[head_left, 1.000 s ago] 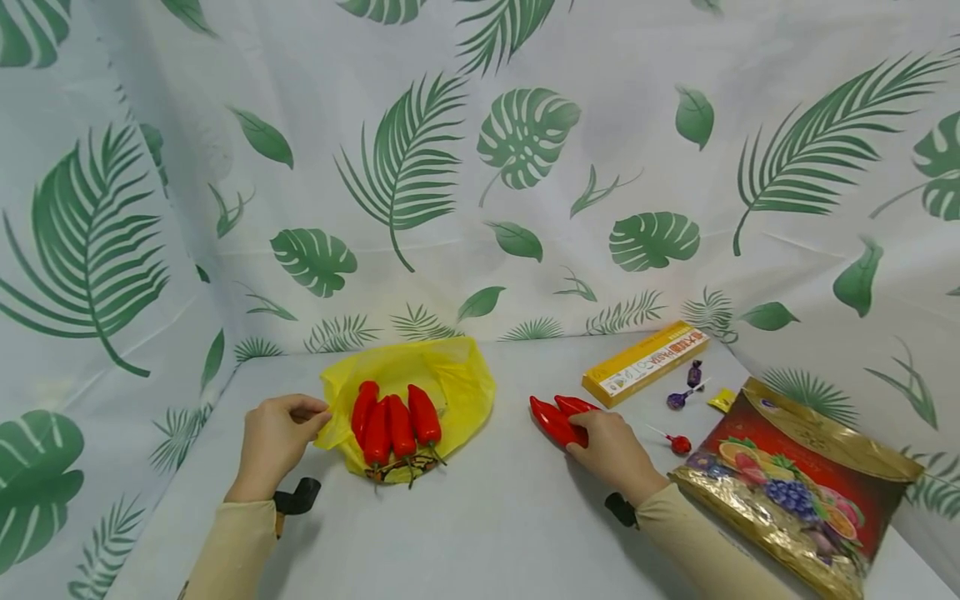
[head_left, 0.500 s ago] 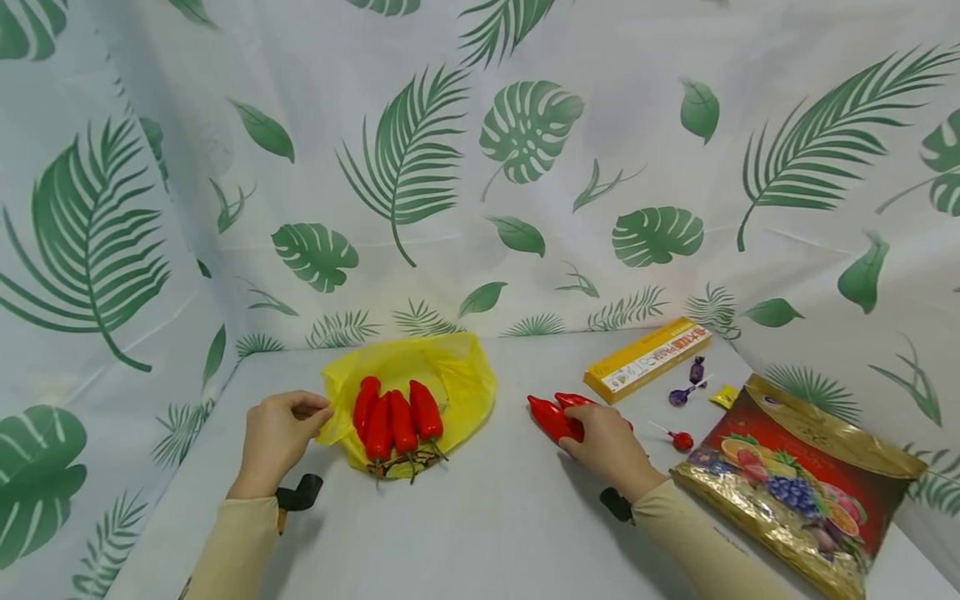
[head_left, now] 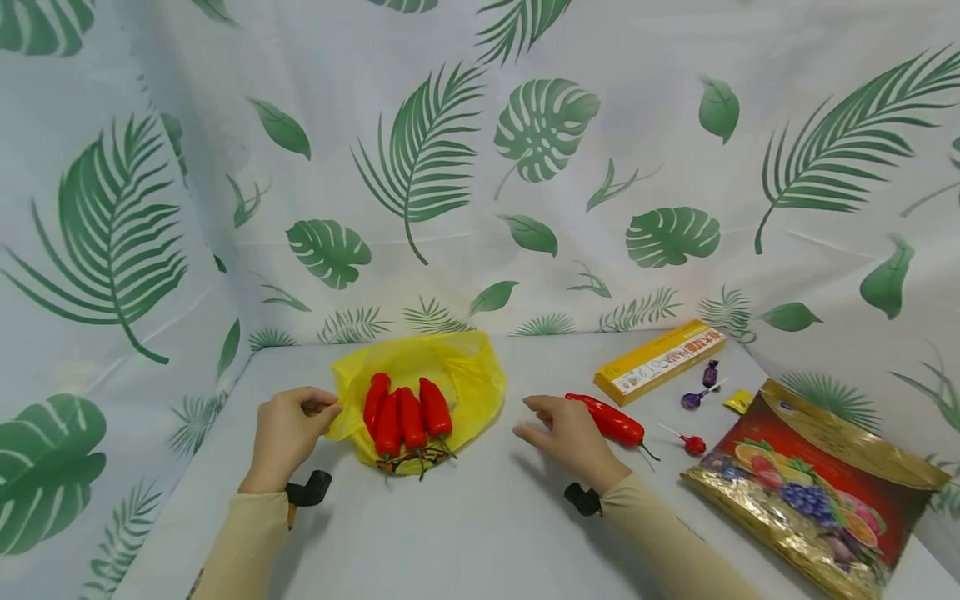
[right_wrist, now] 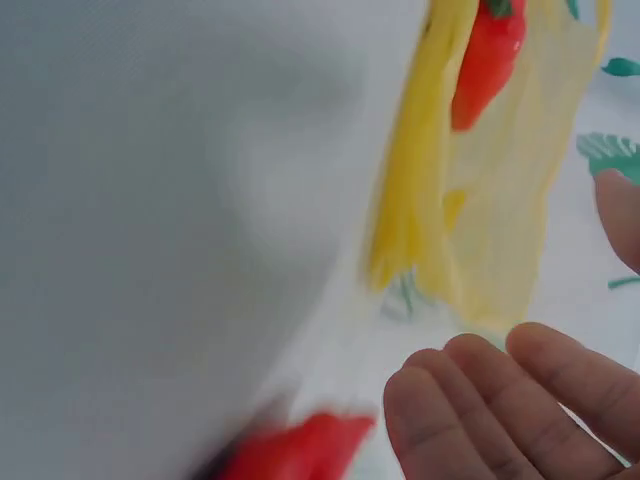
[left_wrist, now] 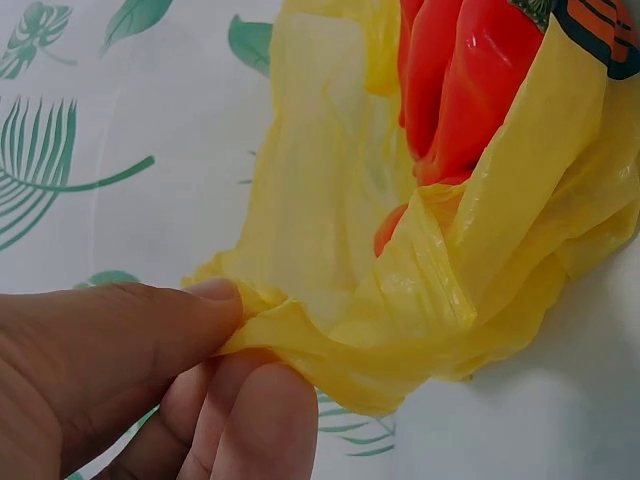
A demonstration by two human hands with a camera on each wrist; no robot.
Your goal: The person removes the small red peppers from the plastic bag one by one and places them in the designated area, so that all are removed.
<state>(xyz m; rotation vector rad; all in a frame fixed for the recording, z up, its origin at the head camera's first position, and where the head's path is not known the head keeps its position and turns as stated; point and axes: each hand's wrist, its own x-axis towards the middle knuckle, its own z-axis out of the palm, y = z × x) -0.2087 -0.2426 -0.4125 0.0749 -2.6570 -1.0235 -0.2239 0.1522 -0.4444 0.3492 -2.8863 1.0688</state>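
Red peppers (head_left: 412, 417), four of them, are set side by side in the yellow plastic bag (head_left: 483, 396), stalks toward the near rim. Bag's left edge is pinched between thumb and fingers of the left hand (head_left: 288, 433); grip is confirmed in the left wrist view. Right hand (head_left: 577, 442) is held with fingers outstretched, thumb spread away, between the bag and another red pepper (head_left: 618, 423) laid on the table (head_left: 450, 533). Contact with that pepper can't be told. Yellow box (head_left: 660, 362), lollipops (head_left: 694, 445) and red-gold packet (head_left: 813, 492) are placed farther right.
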